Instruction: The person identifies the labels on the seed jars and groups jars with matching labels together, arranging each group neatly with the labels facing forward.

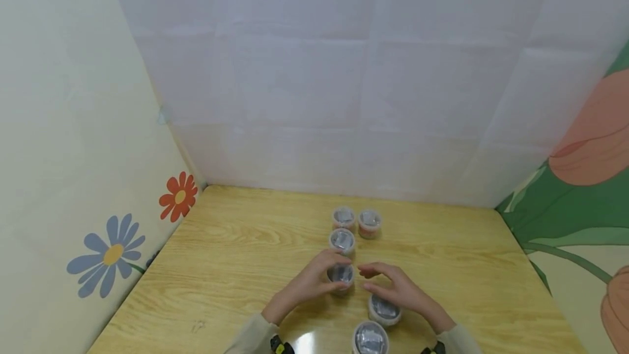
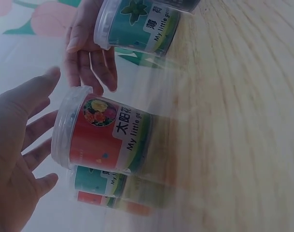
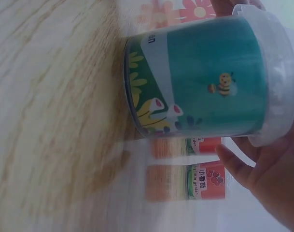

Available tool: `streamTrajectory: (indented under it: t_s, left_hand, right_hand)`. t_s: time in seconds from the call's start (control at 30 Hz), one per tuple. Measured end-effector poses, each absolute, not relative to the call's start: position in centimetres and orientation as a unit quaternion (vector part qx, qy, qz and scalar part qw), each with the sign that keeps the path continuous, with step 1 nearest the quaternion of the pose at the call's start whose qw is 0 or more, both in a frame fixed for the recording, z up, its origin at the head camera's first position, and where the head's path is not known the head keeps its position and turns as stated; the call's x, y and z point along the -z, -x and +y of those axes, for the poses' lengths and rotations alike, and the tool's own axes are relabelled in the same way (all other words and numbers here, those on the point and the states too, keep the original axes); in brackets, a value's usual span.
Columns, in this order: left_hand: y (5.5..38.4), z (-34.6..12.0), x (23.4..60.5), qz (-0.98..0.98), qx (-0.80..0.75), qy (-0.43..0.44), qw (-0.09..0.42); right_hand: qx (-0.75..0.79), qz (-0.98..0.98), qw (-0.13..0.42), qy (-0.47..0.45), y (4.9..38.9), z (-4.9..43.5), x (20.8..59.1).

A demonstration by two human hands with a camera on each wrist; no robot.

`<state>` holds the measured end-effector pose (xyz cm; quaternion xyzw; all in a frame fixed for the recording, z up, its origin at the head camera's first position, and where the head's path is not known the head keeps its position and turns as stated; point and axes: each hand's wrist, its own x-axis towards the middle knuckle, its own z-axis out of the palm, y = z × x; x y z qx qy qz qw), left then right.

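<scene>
A small plastic tub with a clear lid and a red label showing flowers (image 2: 96, 135) stands upright on the table. My left hand (image 1: 314, 279) is at its left side, fingers and thumb spread loosely about the lid (image 1: 341, 273). In the left wrist view there is a gap between the thumb and the lid. My right hand (image 1: 397, 287) hovers to the right of that tub, its fingers bent loosely with nothing between them. Below the right palm stands a tub with a teal label (image 3: 217, 77), partly covered by the hand in the head view.
Another lidded tub (image 1: 371, 338) stands at the near edge of view. Beyond the left hand are several more: one tub (image 1: 342, 240), then a pair, the left tub (image 1: 343, 216) and the right tub (image 1: 369, 222). A white sheet (image 1: 314, 97) hangs behind the wooden table (image 1: 245, 234).
</scene>
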<state>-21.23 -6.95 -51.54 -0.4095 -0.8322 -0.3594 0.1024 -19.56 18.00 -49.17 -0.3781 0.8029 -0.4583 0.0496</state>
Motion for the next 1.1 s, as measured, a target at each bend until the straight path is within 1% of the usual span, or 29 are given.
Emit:
streamTrajectory:
  t_s: [0.17,0.3,0.57,0.77,0.83,1.0,1.1]
  left_hand:
    - [21.2,-6.8,51.3,-0.841,0.350,0.406,0.078]
    - [21.3,-6.7,51.2,-0.843,0.326,0.423,0.068]
    - [21.3,-6.5,51.2,-0.840,0.284,0.456,0.075]
    - [21.0,-6.4,51.0,-0.849,0.260,0.456,0.062]
    - [21.0,-6.3,50.9,-0.848,0.254,0.460,0.066]
    - [21.1,-6.1,50.8,-0.839,0.231,0.484,0.092]
    - [21.2,-5.9,50.8,-0.836,0.222,0.492,0.095]
  right_hand:
    - [0.457,0.796,0.045,0.393,20.5,18.6,51.2]
    - [0.453,0.794,0.045,0.403,21.0,19.2,52.5]
    - [0.442,0.785,0.042,0.432,20.8,19.8,52.8]
    - [0.435,0.786,0.044,0.436,20.3,20.2,52.7]
    - [0.430,0.792,0.044,0.431,20.2,20.4,52.7]
    - [0.421,0.805,0.045,0.416,20.2,20.8,52.9]
    - [0.421,0.810,0.053,0.405,20.2,20.9,52.9]
